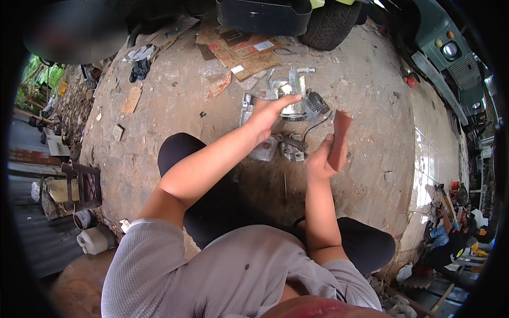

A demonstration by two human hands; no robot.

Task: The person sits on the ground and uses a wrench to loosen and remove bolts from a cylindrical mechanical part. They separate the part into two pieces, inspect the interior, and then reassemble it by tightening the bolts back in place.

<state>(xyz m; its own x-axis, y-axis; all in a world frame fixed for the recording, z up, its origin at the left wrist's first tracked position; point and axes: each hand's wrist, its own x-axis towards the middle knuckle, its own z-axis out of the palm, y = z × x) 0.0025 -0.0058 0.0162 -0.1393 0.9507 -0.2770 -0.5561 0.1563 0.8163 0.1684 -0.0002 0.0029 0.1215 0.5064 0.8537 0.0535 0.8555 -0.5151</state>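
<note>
My left hand [263,117] grips a shiny silver metal housing [292,109] with a rounded body and a dark lower rim, its thumb lying along the top. To the right, my right hand [321,161] pinches a strip of reddish-brown sandpaper [341,132], which stands up from the fingers, apart from the housing. Beside the housing lies a dark ribbed part [317,104] with a black cable [318,126]. Several grey metal castings [263,149] are on the ground just below my left hand, partly hidden by it. A thin rod [285,185] lies nearer to me.
Torn cardboard [254,62] is spread on the ground ahead, near a vehicle tyre [331,26]. A grey-green vehicle [450,58] stands at the far right. To the left are a dark plastic crate [87,185] and a whitish jerrycan [96,240]. Another person [448,244] is at the right edge.
</note>
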